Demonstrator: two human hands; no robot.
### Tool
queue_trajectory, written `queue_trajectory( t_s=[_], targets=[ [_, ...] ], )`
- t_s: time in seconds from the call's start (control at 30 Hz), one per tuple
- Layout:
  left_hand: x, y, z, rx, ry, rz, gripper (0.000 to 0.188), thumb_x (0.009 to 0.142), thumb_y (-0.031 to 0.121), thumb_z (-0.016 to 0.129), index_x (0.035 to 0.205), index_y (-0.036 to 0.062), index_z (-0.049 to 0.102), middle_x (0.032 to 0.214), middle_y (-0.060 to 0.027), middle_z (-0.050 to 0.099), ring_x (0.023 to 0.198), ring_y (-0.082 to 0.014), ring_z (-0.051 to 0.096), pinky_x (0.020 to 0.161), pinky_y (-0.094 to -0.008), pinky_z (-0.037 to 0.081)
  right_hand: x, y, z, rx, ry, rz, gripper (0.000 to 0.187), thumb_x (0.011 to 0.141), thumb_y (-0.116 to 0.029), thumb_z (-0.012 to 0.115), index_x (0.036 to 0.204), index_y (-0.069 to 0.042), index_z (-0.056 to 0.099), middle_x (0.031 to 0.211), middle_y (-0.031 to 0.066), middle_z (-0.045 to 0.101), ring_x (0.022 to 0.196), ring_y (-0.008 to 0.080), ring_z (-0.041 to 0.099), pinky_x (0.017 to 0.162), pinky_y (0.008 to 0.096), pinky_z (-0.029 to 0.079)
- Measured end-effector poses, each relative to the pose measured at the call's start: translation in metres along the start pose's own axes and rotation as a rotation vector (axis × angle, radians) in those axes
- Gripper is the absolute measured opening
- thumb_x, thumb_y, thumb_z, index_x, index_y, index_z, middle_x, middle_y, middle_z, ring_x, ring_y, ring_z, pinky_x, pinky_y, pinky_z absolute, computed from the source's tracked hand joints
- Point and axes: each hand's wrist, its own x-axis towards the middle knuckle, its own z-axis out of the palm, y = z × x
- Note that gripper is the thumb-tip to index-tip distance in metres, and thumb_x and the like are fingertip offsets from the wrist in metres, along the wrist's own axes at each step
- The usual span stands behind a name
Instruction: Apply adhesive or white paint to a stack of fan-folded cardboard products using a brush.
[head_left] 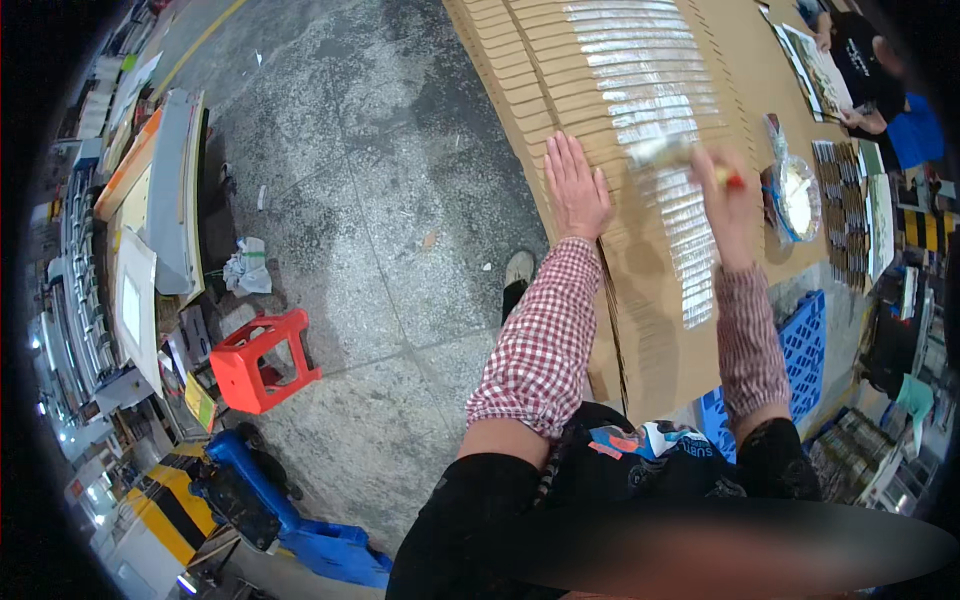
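Note:
My left hand (578, 188) lies flat, fingers stretched out, on a row of overlapping brown cardboard pieces (655, 360). My right hand (728, 200) is smeared by motion and closed around a brush (665, 152), whose pale head is over the cardboard; a red spot shows beside the fingers. Under and around the brush runs a band of shiny wet-looking strips (690, 245) along the overlapped edges. To the right of my right hand stands a plastic-lined bowl (797, 200) with white paste in it. Checked sleeve covers (540, 340) are on both my forearms.
Stacked cardboard strips (840, 215) lie beyond the bowl. At the upper right another person (865, 75) handles a printed sheet (815, 70). A blue plastic pallet (805, 340) is below the cardboard. On the left floor stand a red stool (262, 362) and leaning boards (175, 200).

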Motion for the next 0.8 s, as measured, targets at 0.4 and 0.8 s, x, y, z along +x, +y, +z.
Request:
queue_trajectory(
  t_s=[0.4,0.8],
  targets=[
    [0.001,-0.003,0.000,0.047,0.009,0.023,0.063,0.086,0.022,0.041,0.136,-0.0089,0.016,0.144,-0.0242,0.014,0.135,-0.0354,0.010,0.111,-0.0429,0.007,-0.119,0.033,-0.075,-0.119,-0.109,0.107,0.011,0.078,-0.007,0.067,0.075,0.001,0.060,0.067,0.0048,0.055,0.063,0.0113,0.052,0.057,0.0246,0.041],
    [0.003,-0.009,0.005,0.074,0.097,0.064,0.060,0.087,0.023,0.041,0.135,-0.0082,0.022,0.142,-0.0244,0.022,0.133,-0.0363,0.017,0.110,-0.0429,0.010,-0.172,0.038,-0.093,-0.216,-0.185,0.025,0.011,0.077,-0.008,0.068,0.076,0.000,0.061,0.069,0.0072,0.057,0.064,0.0151,0.052,0.058,0.0274,0.042]
  ],
)
